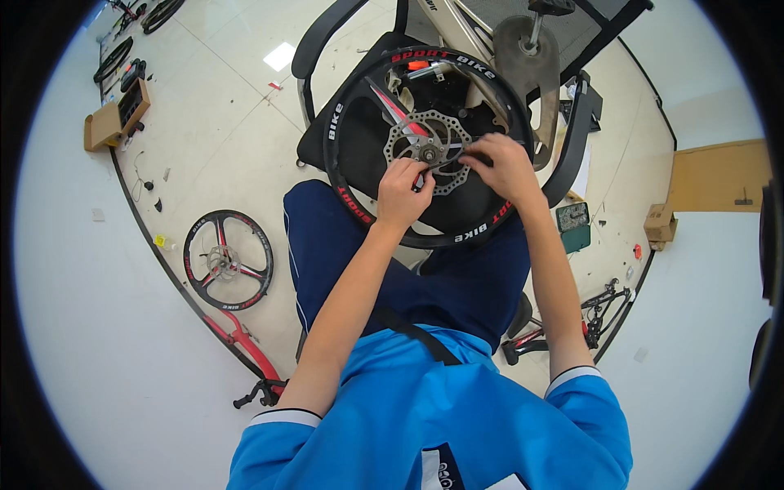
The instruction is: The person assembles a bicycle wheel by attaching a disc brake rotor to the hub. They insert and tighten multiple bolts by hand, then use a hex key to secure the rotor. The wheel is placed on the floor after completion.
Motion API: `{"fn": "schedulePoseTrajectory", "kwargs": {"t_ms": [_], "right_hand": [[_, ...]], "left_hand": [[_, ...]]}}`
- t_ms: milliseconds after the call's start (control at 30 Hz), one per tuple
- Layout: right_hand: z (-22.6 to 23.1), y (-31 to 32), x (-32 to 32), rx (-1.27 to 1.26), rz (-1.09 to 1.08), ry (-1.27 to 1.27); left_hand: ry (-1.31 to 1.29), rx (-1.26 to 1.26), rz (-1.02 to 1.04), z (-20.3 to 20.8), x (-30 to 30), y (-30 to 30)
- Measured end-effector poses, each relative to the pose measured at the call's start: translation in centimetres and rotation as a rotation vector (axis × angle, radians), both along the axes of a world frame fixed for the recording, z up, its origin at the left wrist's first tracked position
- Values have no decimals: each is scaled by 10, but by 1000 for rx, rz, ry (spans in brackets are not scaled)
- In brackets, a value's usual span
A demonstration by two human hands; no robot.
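Observation:
A black three-spoke bicycle wheel (336, 155) lies flat across the chair seat and my knees. A silver brake disc (447, 122) with many holes sits at its hub. My left hand (402, 193) is closed at the near-left edge of the disc; a small red and black part shows by its thumb, and what it grips is mostly hidden. My right hand (498, 166) pinches over the right side of the disc. Between its fingers is a thin dark rod (451, 159), which reaches toward the left fingertips; its exact kind is too small to tell.
The black chair (314, 143) has armrests on both sides. Beyond it stands a pale bicycle frame (457, 28). Another wheel (189, 257) and a red frame part (253, 347) lie left; an open cardboard box (102, 126) is farther off. A green case (576, 238) lies on the right.

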State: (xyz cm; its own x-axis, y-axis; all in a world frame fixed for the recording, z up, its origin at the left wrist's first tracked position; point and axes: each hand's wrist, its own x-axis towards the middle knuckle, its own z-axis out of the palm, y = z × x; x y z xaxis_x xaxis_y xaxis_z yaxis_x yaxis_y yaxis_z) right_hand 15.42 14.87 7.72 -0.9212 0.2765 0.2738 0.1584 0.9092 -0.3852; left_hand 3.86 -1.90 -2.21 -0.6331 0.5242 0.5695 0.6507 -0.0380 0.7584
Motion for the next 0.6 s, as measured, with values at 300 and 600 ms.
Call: {"fn": "schedulePoseTrajectory", "kwargs": {"t_ms": [300,600], "right_hand": [[-63,-89,31,-160,-467,306],[-77,-115,32,-466,-608,325]], "left_hand": [[18,-9,-45,-2,-2,-5],[44,-77,-92,1,-10,-12]]}}
